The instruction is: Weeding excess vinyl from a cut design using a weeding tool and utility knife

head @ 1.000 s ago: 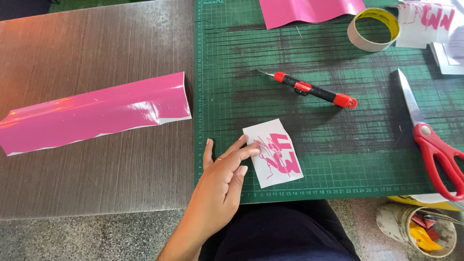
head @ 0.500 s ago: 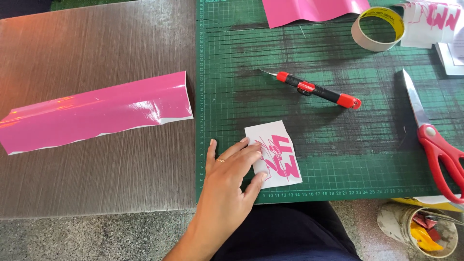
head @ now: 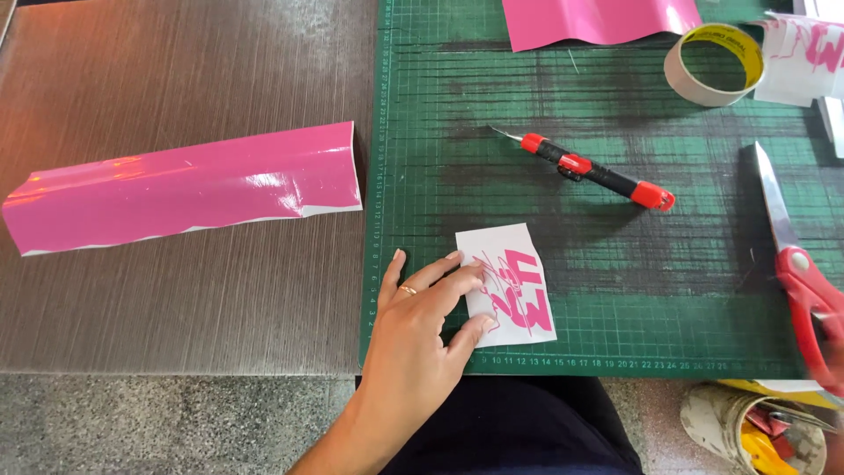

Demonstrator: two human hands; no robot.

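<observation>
My left hand [head: 413, 339] rests at the near edge of the green cutting mat [head: 615, 264]. Its fingers lie spread on the left part of a small white sticker sheet [head: 519, 295] with a pink cut design, and the thumb touches the sheet's lower edge. The sheet lies flat on the mat. A red and black utility knife [head: 598, 171] lies beyond it with its blade out, pointing left. My right hand is out of view.
A long curled strip of pink vinyl [head: 185, 189] lies on the brown table [head: 176, 79]. Red-handled scissors [head: 804, 281] lie at the mat's right edge. At the far edge are more pink vinyl [head: 598, 19], a tape roll [head: 714, 63] and another sticker sheet [head: 804, 57]. A pot of scraps [head: 756, 431] stands below the table.
My left hand has slid slightly further onto the sheet, with the thumb now at its lower edge. The scissors have shifted a little to the right.
</observation>
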